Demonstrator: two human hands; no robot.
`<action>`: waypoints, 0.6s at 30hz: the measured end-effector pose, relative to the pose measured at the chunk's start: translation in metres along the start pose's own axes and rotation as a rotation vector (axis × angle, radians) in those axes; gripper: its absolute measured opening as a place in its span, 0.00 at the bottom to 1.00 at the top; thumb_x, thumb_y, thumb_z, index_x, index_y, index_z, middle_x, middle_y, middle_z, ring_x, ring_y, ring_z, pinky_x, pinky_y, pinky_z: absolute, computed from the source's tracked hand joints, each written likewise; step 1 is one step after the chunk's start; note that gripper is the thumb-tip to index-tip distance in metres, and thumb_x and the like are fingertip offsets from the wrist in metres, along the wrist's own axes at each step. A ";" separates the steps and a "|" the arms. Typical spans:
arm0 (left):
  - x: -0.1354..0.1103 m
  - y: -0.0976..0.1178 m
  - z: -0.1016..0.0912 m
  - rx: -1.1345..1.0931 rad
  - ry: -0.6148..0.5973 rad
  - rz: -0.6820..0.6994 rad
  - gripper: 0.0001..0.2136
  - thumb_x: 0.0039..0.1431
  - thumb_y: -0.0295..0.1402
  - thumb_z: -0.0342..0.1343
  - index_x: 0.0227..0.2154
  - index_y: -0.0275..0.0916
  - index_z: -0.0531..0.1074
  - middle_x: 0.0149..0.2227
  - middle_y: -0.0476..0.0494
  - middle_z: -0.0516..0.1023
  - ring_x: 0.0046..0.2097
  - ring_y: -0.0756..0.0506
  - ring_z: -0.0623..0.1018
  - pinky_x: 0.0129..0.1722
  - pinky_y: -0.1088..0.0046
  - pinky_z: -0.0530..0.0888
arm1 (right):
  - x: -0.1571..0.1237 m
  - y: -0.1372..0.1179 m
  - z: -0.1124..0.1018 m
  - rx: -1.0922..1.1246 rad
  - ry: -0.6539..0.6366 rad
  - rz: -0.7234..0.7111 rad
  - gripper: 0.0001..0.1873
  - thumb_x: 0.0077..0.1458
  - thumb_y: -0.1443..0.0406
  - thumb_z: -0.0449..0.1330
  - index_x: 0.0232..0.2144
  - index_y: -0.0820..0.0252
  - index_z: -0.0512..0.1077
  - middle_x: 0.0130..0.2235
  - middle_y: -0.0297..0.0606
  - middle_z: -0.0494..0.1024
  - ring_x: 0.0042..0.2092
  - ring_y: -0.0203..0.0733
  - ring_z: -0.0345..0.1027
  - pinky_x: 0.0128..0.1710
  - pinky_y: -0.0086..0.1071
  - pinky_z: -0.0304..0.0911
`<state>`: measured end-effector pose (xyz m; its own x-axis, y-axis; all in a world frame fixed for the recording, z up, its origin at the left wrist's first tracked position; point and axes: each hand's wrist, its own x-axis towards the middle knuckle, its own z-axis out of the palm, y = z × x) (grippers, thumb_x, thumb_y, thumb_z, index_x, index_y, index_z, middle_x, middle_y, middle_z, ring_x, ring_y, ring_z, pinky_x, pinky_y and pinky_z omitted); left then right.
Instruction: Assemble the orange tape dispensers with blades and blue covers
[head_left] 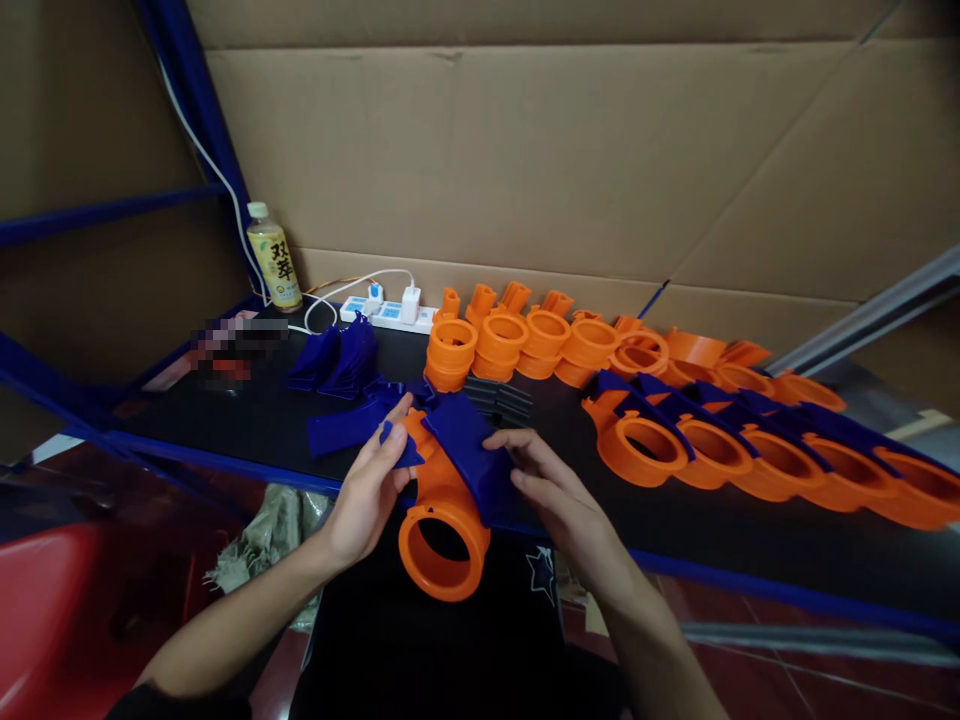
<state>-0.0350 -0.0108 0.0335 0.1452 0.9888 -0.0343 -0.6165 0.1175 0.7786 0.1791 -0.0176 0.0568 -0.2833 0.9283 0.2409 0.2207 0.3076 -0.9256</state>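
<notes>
An orange tape dispenser with a round ring at its lower end is held over the front edge of the table. My left hand is closed around its upper left side, the thumb over a small blue piece. A broad dark-blue plastic plate lies slanted along the dispenser's right side. My right hand has its bent fingers on the plate's right edge; their undersides are hidden. Behind my left hand, a loose blue plate rests on the table.
Stacks of blue plates stand at the left, before a white power strip and a drink bottle. Orange parts line the back. Dispensers with blue plates form a row at right. Dark strips lie mid-table.
</notes>
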 end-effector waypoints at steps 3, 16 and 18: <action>0.000 -0.004 -0.004 0.029 0.001 -0.033 0.30 0.63 0.45 0.58 0.65 0.47 0.60 0.66 0.39 0.66 0.61 0.36 0.72 0.58 0.57 0.70 | -0.002 -0.002 0.014 -0.174 0.116 0.001 0.18 0.55 0.57 0.65 0.45 0.54 0.67 0.43 0.36 0.72 0.44 0.42 0.68 0.44 0.32 0.66; 0.003 -0.004 -0.002 0.013 0.112 0.043 0.33 0.60 0.47 0.60 0.66 0.46 0.59 0.59 0.40 0.75 0.57 0.37 0.76 0.59 0.57 0.70 | -0.011 -0.011 0.019 -0.267 -0.073 -0.081 0.30 0.63 0.58 0.59 0.65 0.47 0.59 0.61 0.39 0.67 0.61 0.46 0.62 0.63 0.40 0.55; 0.003 -0.006 -0.003 0.041 0.122 0.039 0.32 0.60 0.47 0.60 0.65 0.46 0.61 0.61 0.40 0.72 0.60 0.36 0.74 0.58 0.58 0.71 | -0.011 -0.008 0.022 -0.269 -0.056 -0.073 0.30 0.63 0.57 0.59 0.65 0.47 0.59 0.61 0.39 0.67 0.61 0.46 0.62 0.62 0.40 0.56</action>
<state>-0.0335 -0.0081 0.0270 0.0254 0.9966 -0.0778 -0.5870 0.0778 0.8058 0.1597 -0.0348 0.0551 -0.3565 0.8912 0.2805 0.4358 0.4242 -0.7938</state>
